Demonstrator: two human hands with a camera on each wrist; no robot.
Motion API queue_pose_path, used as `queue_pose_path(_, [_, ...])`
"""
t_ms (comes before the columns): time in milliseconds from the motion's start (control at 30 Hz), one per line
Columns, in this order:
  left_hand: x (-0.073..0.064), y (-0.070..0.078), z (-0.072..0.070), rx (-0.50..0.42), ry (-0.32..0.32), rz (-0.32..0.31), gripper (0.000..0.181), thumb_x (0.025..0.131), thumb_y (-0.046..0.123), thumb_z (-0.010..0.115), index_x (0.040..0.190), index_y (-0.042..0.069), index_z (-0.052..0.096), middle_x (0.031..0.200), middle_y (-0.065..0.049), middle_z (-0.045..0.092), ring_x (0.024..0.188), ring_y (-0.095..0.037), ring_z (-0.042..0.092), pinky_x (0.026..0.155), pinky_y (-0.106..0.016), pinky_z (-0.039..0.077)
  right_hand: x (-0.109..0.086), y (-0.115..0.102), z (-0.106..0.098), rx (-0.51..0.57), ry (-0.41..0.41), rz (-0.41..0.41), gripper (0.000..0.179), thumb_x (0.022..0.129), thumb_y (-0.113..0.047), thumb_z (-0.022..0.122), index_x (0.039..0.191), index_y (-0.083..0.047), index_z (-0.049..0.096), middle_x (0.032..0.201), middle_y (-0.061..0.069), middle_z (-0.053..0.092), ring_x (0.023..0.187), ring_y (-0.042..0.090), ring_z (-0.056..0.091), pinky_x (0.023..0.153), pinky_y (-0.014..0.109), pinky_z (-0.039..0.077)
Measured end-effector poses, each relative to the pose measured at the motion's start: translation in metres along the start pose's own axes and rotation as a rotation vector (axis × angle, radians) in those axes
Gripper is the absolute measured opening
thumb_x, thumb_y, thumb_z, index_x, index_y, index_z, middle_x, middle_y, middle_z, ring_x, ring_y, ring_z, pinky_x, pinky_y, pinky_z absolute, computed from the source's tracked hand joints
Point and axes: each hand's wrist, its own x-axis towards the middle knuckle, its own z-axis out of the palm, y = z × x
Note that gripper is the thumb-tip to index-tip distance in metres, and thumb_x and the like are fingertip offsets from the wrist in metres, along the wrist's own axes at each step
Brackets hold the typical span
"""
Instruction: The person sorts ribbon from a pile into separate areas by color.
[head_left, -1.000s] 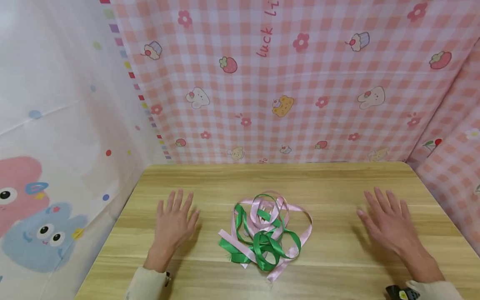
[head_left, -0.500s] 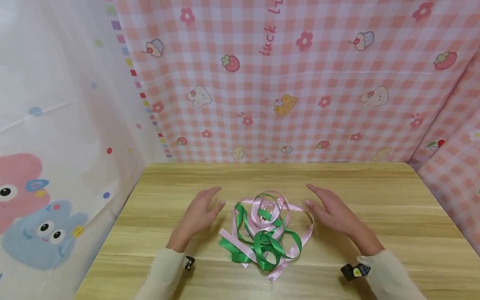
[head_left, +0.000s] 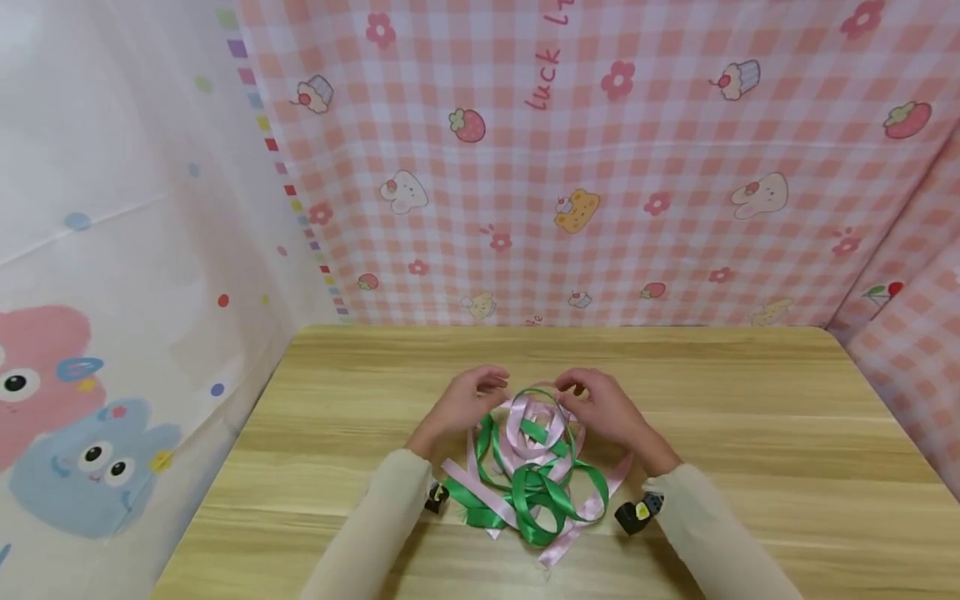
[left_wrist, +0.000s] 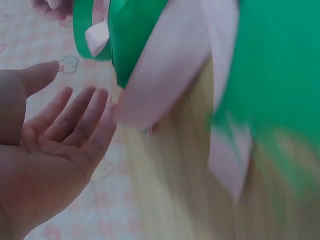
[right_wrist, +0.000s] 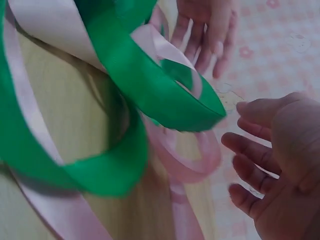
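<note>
A loose tangle of green ribbon (head_left: pixel 485 518) and pink ribbon (head_left: pixel 482 493) lies on the wooden table (head_left: pixel 720 533) between the two hands. The left hand (head_left: pixel 465 406) is at the far left side of the tangle, thumb apart and fingers gently bent. In the left wrist view its fingertips meet the edge of a pink loop (left_wrist: pixel 160 75); whether they touch it, I cannot tell. At the far right side is the right hand (head_left: pixel 603 410), its fingers loosely bent around nothing. A small gap parts its thumb from a green loop (right_wrist: pixel 165 100) in the right wrist view.
A pink checked cloth (head_left: pixel 480 183) hangs behind the table's far edge. To the left hangs a white cloth (head_left: pixel 135 275) with cartoon figures. Black wrist devices, one on the left (head_left: pixel 437 497) and one on the right (head_left: pixel 637 512), sit close beside the ribbons.
Both hands have come inward from the table's two sides to the tangle's far end, and their spread fingers have bent. The ribbons look the same as before.
</note>
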Motion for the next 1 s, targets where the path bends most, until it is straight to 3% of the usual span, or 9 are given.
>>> queue_pose_path(167, [0.009,0.005,0.012,0.013,-0.027,-0.020,0.032,0.098,0.010,0.060,0.129,0.002,0.059,0.119,-0.015,0.068,0.109,-0.028,0.064,0.092,-0.040,0.053,0.006,0.000,0.014,0.057,-0.042,0.100,0.022,0.094,-0.010,0.067,0.115,-0.009,0.066,0.100,0.005,0.065,0.079,0.020,0.052,0.063,0.028,0.047])
queue_pose_path(400, [0.010,0.006,0.017,-0.019,-0.069,-0.023,0.028,0.095,0.002,0.063,0.123,0.001,0.061,0.101,-0.012,0.073,0.089,-0.021,0.068,0.071,-0.029,0.054,0.004,0.001,0.022,0.136,-0.064,0.066,0.023,0.092,0.000,0.065,0.114,-0.008,0.064,0.091,0.006,0.067,0.076,0.016,0.057,0.062,0.026,0.049])
queue_pose_path(500, [0.008,0.007,0.015,-0.054,-0.061,-0.024,0.028,0.095,0.000,0.060,0.123,0.002,0.061,0.098,-0.009,0.072,0.084,-0.018,0.066,0.069,-0.028,0.053,0.003,-0.004,0.018,0.207,-0.063,0.057,0.022,0.093,0.001,0.062,0.114,-0.008,0.063,0.089,0.007,0.066,0.075,0.018,0.056,0.062,0.026,0.047])
queue_pose_path(633, [0.004,0.015,0.012,-0.104,0.001,0.023,0.025,0.097,0.002,0.059,0.122,0.005,0.062,0.097,-0.007,0.071,0.085,-0.016,0.065,0.075,-0.030,0.054,0.003,-0.017,0.009,0.274,-0.038,0.040,0.018,0.095,-0.005,0.062,0.113,-0.008,0.063,0.088,0.011,0.065,0.076,0.022,0.056,0.064,0.027,0.047])
queue_pose_path(800, [-0.003,0.031,0.010,-0.029,0.168,0.182,0.019,0.097,0.008,0.062,0.116,0.009,0.064,0.097,-0.003,0.073,0.089,-0.015,0.067,0.082,-0.030,0.055,-0.001,-0.038,-0.008,0.400,-0.032,0.023,0.020,0.097,-0.008,0.062,0.116,-0.003,0.060,0.090,0.016,0.064,0.079,0.021,0.061,0.067,0.027,0.050])
queue_pose_path(867, [-0.006,0.038,0.009,-0.025,0.191,0.229,0.021,0.098,0.010,0.063,0.119,0.010,0.064,0.102,-0.003,0.073,0.094,-0.016,0.068,0.086,-0.031,0.055,-0.003,-0.046,-0.015,0.481,-0.050,0.026,0.022,0.098,-0.007,0.060,0.118,0.000,0.057,0.090,0.016,0.063,0.078,0.019,0.062,0.069,0.027,0.052])
queue_pose_path(933, [-0.009,0.044,0.008,-0.105,0.134,0.239,0.028,0.099,0.014,0.061,0.127,0.011,0.061,0.112,-0.006,0.072,0.104,-0.019,0.067,0.091,-0.035,0.054,-0.004,-0.053,-0.021,0.554,-0.081,0.025,0.024,0.098,-0.006,0.058,0.121,0.001,0.054,0.089,0.015,0.062,0.075,0.017,0.062,0.067,0.028,0.053])
queue_pose_path(1000, [-0.011,0.048,0.007,-0.226,0.023,0.212,0.036,0.102,0.020,0.058,0.137,0.014,0.054,0.124,-0.010,0.068,0.115,-0.021,0.064,0.099,-0.040,0.050,-0.005,-0.058,-0.026,0.617,-0.124,0.027,0.025,0.099,-0.005,0.056,0.123,0.001,0.050,0.090,0.014,0.061,0.070,0.016,0.060,0.064,0.027,0.053])
